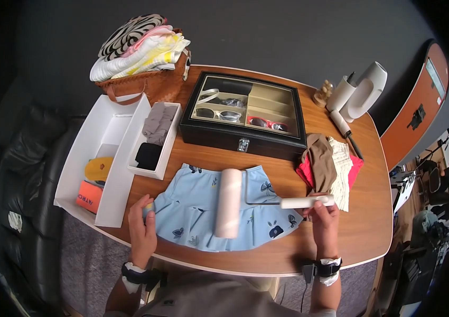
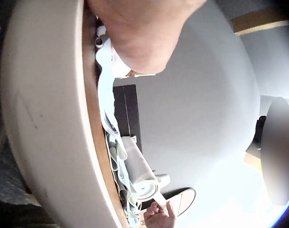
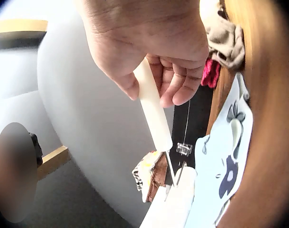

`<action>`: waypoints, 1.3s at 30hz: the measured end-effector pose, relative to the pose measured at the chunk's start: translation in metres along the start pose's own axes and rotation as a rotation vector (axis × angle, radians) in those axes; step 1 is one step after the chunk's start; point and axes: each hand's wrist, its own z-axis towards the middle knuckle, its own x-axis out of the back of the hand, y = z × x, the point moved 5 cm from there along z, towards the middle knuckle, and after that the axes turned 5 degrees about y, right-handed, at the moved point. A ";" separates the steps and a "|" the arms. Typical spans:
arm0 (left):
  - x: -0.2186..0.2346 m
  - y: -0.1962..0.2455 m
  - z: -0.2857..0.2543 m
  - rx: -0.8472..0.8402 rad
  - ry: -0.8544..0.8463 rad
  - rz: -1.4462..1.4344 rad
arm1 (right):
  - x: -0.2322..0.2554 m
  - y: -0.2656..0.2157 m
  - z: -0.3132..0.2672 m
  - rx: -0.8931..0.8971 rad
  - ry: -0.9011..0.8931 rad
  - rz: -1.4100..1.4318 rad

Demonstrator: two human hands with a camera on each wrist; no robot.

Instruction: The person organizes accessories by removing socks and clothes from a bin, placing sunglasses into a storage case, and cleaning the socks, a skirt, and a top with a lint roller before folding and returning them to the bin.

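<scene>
A light blue skirt (image 1: 190,190) with dark prints lies spread on the table. The white lint roller (image 1: 228,203) rests over its middle, its handle pointing right. My right hand (image 1: 324,224) grips the handle end between thumb and fingers; in the right wrist view the same hand (image 3: 149,42) holds the white handle (image 3: 154,109). At the skirt's left edge is my left hand (image 1: 142,232), fingers loosely bent, a small yellow-and-blue patch showing between thumb and fingers. In the left wrist view the left hand (image 2: 144,33) hides its own fingertips.
Behind the skirt stands a black glasses case (image 1: 243,142). White boxes (image 1: 111,206) with folded items are at the left, a brown bag (image 1: 156,87) of clothes behind them. Folded clothes (image 1: 317,164) lie at the right, a white appliance (image 1: 364,92) farther back.
</scene>
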 end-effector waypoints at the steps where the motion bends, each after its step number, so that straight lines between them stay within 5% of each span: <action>1: 0.000 0.001 0.000 -0.007 0.000 0.004 | 0.011 -0.003 0.000 0.018 0.036 0.020; 18: -0.002 0.009 -0.001 -0.047 0.000 0.090 | 0.145 -0.025 -0.018 0.204 0.514 0.173; 33: 0.001 0.012 0.000 -0.128 0.051 -0.018 | 0.225 -0.019 0.018 0.216 0.646 0.466; 39: -0.018 0.049 0.029 -0.223 -0.244 0.048 | 0.262 0.011 0.044 0.147 0.683 0.448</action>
